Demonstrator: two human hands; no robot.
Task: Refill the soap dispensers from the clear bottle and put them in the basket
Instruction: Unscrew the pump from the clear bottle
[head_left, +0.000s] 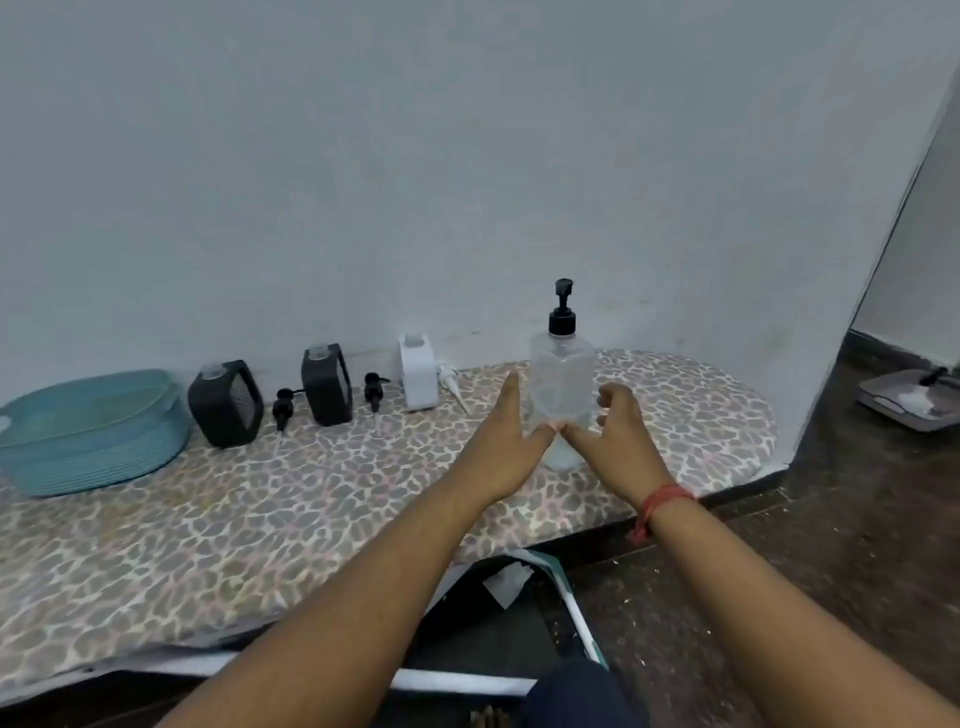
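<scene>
A clear bottle (561, 374) with a black pump top stands upright on the leopard-print board (208, 545), near the wall. My left hand (506, 441) is at its left side with straight fingers. My right hand (615, 441) is at its right side, fingers loosely curled and slightly apart from the bottle. My thumbs meet in front of its base. Two dark grey dispensers (223, 405) (327, 387) and a white dispenser (418, 374) stand uncapped along the wall. Their pumps (282, 408) (375, 389) (452, 382) lie beside them. A teal basket (93, 447) sits at the far left.
The pale wall rises directly behind the row of objects. The board's rounded end is to the right, with dark floor beyond it. A grey tray-like object (909, 400) lies on the floor at the far right. White frame bars (582, 618) show below the board's front edge.
</scene>
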